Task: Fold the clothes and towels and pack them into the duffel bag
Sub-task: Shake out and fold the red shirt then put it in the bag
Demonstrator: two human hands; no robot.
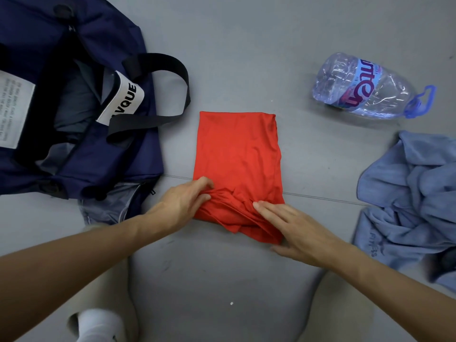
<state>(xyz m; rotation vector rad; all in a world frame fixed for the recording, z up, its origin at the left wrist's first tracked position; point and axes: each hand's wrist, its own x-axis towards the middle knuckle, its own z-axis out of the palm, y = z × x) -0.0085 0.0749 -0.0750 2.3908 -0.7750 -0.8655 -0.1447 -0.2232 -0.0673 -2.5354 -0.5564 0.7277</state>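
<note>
Grey floor point(246, 58) held a folded red garment point(237, 154); left hand point(182, 203) pinched its bunched near edge, right hand point(293, 225) pressed flat there. Leftward, the open duffel bag point(118, 164) contained grey cloth point(74, 104).

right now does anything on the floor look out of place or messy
The water bottle lies on its side, dented. The blue towel is heaped unfolded. The red garment bunches at its near edge.

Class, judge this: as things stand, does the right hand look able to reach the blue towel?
Probably yes: nothing lies between the right hand and the blue towel, though that hand is pressing the red garment.
</note>
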